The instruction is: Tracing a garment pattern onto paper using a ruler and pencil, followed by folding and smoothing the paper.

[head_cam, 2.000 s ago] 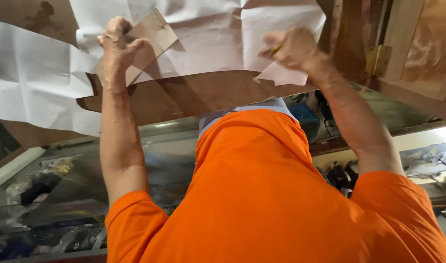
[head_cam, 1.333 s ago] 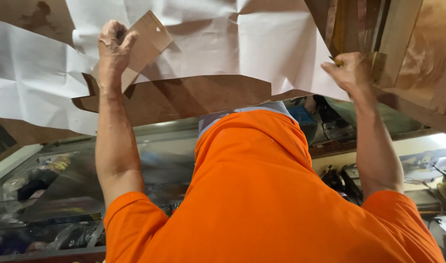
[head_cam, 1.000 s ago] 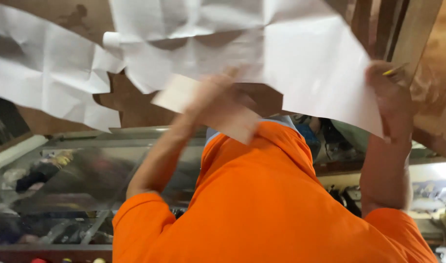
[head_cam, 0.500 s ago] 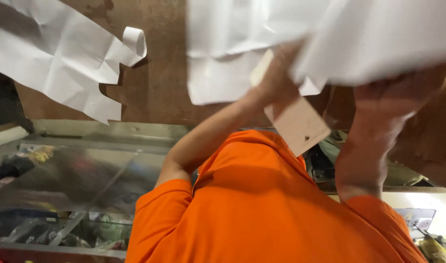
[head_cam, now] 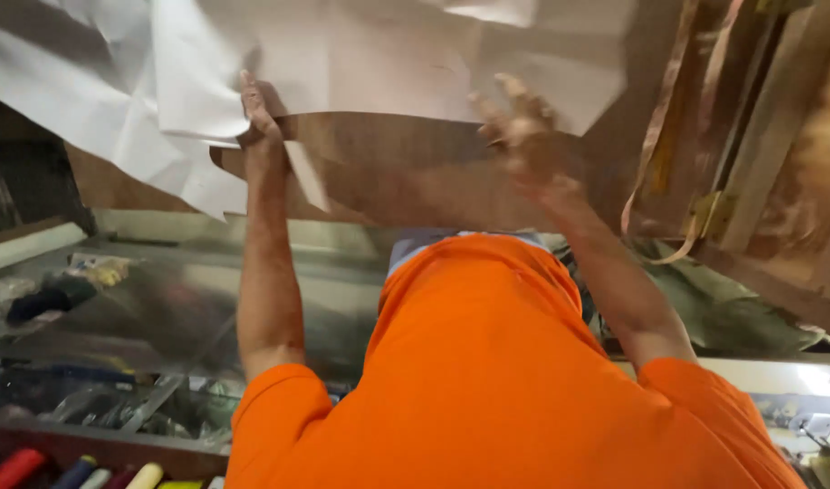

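While your left hand (head_cam: 256, 122) pins the white paper sheet (head_cam: 342, 54) to the bench (head_cam: 406, 172), fingers flat, keep your blurred, spread right hand (head_cam: 523, 136) smoothing creases outward.

The right hand (head_cam: 523, 136) is a blur, so its grip can't be read. The white paper (head_cam: 388, 54) runs off the top edge, and the thread spools (head_cam: 80, 473) are cut off at the bottom.

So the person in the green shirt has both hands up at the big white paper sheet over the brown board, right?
Not quite: the shirt is orange, not green. The head view shows both the left hand and right hand raised at the white paper sheet over the brown board.
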